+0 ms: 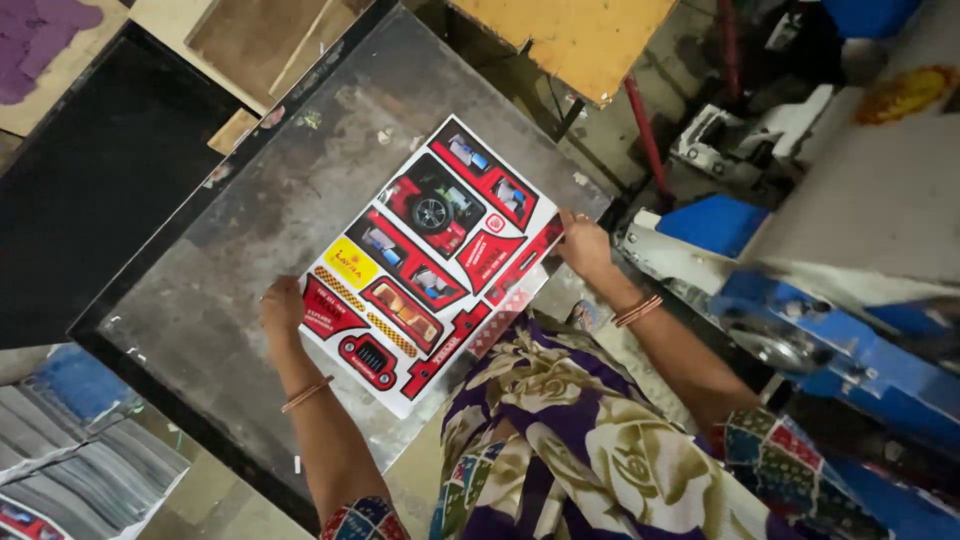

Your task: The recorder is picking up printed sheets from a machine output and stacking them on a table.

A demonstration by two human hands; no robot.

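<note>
Printed sheet (428, 265) | flat on metal table (250, 250) | fingers of both hands pinch opposite edges

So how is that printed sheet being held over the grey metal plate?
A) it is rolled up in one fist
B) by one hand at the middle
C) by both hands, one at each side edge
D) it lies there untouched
C: the left hand grips one edge of the printed sheet and the right hand grips the opposite edge, over the metal plate.

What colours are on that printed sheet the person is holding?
Mostly red and black on white, with one yellow patch; the head view shows the sheet.
</note>
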